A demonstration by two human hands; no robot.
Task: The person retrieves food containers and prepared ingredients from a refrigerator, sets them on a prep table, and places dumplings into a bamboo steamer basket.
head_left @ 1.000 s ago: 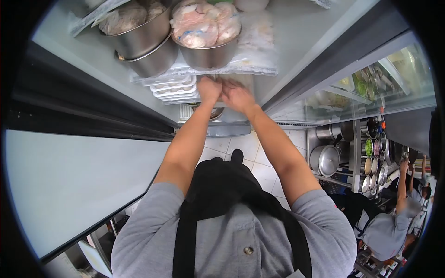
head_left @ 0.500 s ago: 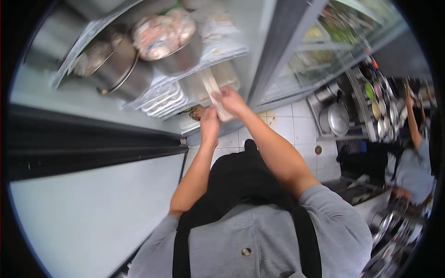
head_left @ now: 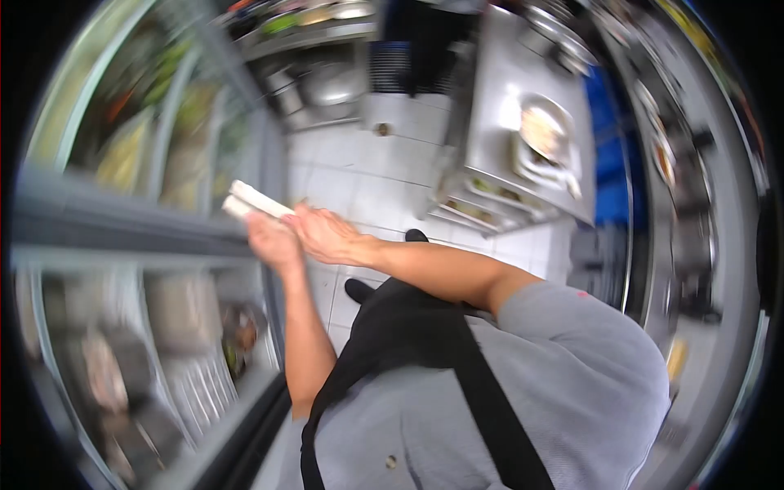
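A long pale strip-like thing (head_left: 260,198), seemingly two parallel lengths side by side, points up and left in front of the fridge frame. What it is I cannot make out through the blur. My left hand (head_left: 276,243) is closed around its lower part. Right beside it, my right hand (head_left: 328,235) touches the left hand and grips the near end, with the fingers partly hidden. Both hands are blurred by motion.
Fridge shelves (head_left: 147,327) with metal pots and trays stand at lower left. A glass-fronted fridge (head_left: 155,122) is at upper left. To the right, a steel table (head_left: 498,106) carries a dish of food (head_left: 543,135). White floor tiles (head_left: 384,184) lie between.
My body and view have turned right, away from the fridge shelves. Both hands have carried the pale thing out from in front of the shelves, and the steel table has come into view.
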